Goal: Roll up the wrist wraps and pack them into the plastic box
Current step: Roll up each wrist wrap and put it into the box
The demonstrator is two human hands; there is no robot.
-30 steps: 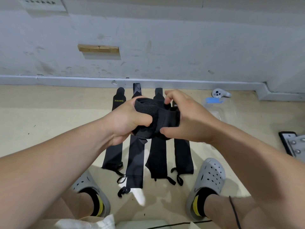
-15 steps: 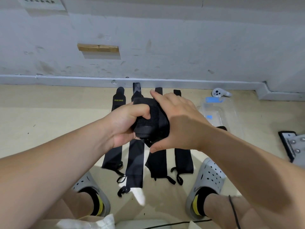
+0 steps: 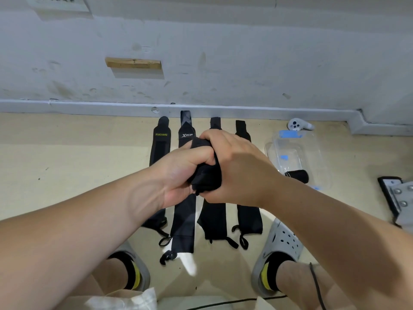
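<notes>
Rolled wrap (image 3: pixel 206 175): we see it gripped between both hands above the floor, long axis running roughly 12 to 6.
Left hand (image 3: pixel 182 173): fingers clenched on the wrap's left side.
Right hand (image 3: pixel 241 168): fingers wrapped over it, covering more than half a second ago.
Flat wraps (image 3: pixel 248 211): four on the floor (image 3: pixel 78 157), lengthwise 12 to 6, ends near the baseboard.
Plastic box (image 3: pixel 312 153): at 3 o'clock, one rolled wrap inside, bare floor around it.
</notes>
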